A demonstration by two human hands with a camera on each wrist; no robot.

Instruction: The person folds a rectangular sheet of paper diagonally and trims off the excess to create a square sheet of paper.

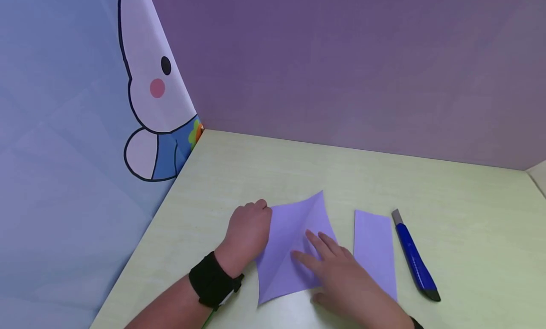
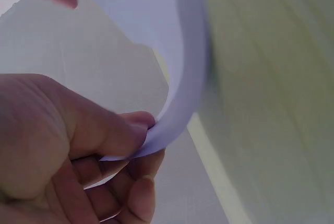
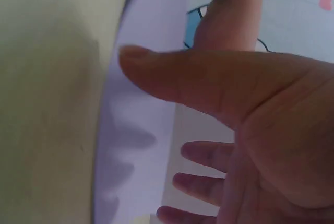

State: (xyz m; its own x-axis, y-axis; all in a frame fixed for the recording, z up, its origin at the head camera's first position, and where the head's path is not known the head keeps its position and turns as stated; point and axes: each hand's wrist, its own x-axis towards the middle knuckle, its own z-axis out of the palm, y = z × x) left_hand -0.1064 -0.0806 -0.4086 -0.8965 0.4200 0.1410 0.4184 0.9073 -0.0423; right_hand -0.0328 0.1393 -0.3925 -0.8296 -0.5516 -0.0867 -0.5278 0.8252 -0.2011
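A square sheet of purple paper (image 1: pixel 290 267) lies on the table with a diagonal crease running across it. My left hand (image 1: pixel 249 229) pinches its left corner between thumb and fingers; in the left wrist view the paper (image 2: pixel 180 104) curls upward from that grip. Over the sheet's right side hovers my right hand (image 1: pixel 337 272), fingers spread and holding nothing. The right wrist view shows this hand (image 3: pixel 282 125) with its thumb extended and finger shadows falling on the paper (image 3: pixel 141 119).
Right of the sheet lies a purple paper strip (image 1: pixel 375 248), partly behind my right hand. Beside it is a blue utility knife (image 1: pixel 415 260) with its blade end pointing away. A purple backdrop (image 1: pixel 350 73) rises behind the table (image 1: pixel 273 163), and a blue cartoon-printed sheet (image 1: pixel 64 177) borders the left.
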